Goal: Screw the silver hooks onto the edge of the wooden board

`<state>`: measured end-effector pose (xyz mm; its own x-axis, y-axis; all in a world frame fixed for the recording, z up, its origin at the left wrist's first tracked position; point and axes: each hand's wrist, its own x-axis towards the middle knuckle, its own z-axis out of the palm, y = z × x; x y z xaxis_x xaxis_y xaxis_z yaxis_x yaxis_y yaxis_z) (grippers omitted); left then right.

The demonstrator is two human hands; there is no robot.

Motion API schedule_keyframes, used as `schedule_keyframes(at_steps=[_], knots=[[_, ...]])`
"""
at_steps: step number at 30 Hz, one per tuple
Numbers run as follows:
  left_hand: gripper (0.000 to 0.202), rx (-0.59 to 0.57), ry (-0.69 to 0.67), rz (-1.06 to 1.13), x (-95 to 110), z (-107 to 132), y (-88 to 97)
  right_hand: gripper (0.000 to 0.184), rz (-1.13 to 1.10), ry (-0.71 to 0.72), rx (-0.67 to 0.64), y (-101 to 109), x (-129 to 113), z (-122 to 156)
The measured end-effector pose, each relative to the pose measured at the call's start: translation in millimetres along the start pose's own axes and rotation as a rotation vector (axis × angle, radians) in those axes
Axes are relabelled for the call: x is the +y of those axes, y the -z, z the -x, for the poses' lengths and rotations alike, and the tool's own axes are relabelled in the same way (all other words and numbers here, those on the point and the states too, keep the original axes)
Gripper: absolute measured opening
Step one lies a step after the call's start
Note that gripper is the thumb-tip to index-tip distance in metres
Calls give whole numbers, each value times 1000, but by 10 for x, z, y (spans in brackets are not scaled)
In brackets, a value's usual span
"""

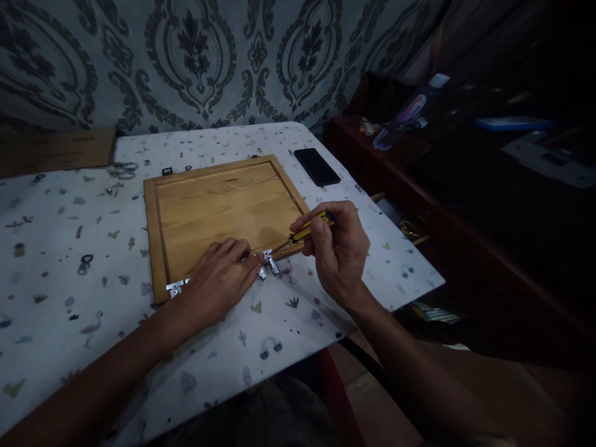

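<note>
A wooden cabinet door [218,205] with a raised frame lies flat on the table. At its near edge sits a silver metal hinge [269,256]; a second hinge [176,288] is at the near left corner, partly behind my left forearm. My left hand [223,270] rests on the near edge with curled fingers, its fingertips at the hinge on the right. Between the thumb and fingers of my right hand [342,248] is a yellow-and-black screwdriver [307,230]. The screwdriver's thin shaft slants down left, its tip at the hinge plate. Any screw there is too small to make out.
A patterned white cloth covers the table [279,335]. A black phone [317,166] lies beyond the door's right side. Scissors [123,169] and cardboard [58,151] are at the back left. A clear bottle [410,112] lies on dark furniture to the right.
</note>
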<state>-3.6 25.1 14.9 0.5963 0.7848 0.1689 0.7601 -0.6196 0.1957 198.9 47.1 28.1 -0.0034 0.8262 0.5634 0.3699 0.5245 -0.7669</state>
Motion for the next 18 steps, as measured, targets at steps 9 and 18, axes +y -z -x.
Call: schedule_keyframes(at_steps=[9,18], knots=[[35,27,-18,-10,-11,19,-35,16,52,88,-39,-5,-16,-32],[32,14,22,67,-26,15,-34,17,32,65,-40,1,27,-19]])
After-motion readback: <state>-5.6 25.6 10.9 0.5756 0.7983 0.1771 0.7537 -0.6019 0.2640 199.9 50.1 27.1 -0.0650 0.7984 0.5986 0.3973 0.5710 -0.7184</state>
